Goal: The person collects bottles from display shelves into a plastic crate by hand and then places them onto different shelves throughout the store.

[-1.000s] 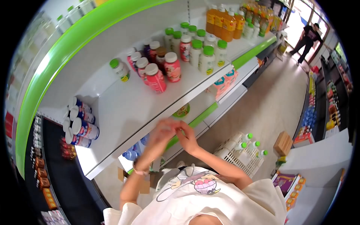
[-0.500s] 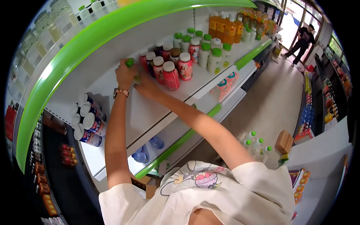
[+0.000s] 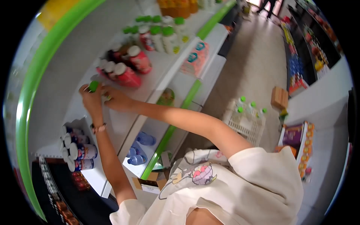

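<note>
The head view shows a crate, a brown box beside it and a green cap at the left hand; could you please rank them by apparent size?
1. Crate
2. Brown box
3. Green cap, at the left hand

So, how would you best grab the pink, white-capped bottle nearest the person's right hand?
I'd wrap the fingers around the pink bottle's body, just below its white cap, coming from the shelf's front edge. It looks upright and rounded, and that side is open, while another pink bottle stands close by.
</note>
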Demonstrator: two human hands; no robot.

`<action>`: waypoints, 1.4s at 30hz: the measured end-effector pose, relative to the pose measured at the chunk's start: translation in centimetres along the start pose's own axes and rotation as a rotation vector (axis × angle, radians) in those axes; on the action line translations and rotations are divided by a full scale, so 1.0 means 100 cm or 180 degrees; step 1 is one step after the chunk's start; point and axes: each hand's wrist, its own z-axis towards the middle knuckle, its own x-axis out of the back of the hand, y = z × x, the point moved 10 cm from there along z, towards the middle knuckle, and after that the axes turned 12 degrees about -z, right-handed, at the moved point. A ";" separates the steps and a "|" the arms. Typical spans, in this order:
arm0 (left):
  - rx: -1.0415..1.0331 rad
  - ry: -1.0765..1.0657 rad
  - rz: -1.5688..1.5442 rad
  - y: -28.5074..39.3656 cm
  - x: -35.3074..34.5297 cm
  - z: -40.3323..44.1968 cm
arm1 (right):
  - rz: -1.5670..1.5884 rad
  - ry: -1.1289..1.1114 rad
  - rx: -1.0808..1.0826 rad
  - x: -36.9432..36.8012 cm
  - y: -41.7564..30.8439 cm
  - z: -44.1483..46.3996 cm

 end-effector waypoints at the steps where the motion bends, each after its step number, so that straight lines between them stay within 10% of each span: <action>1: 0.0074 -0.0065 -0.0013 0.010 0.001 -0.014 | 0.0107 0.0053 0.0049 0.011 -0.011 -0.011; 4: -0.0629 -0.0097 -0.0497 0.048 0.008 -0.060 | 0.0788 -0.0162 -0.0486 0.047 -0.036 -0.067; 11: 0.0699 -0.1383 -0.1988 0.138 -0.052 -0.228 | 0.2571 -0.0450 -0.1753 0.170 -0.072 -0.219; 16: 0.0981 -0.2786 -0.1703 0.164 -0.178 -0.342 | 0.3116 0.0608 -0.2862 0.252 -0.016 -0.349; 28: 0.1846 -0.4907 -0.1693 0.138 -0.432 -0.603 | 0.1868 0.2433 -0.4094 0.401 0.140 -0.590; 36: 0.4061 -0.4843 -0.1674 0.112 -0.517 -0.748 | 0.1355 0.2447 -0.4862 0.464 0.220 -0.708; 42: 0.4103 -0.4663 -0.1687 0.119 -0.569 -0.772 | 0.1304 0.3113 -0.4715 0.498 0.268 -0.741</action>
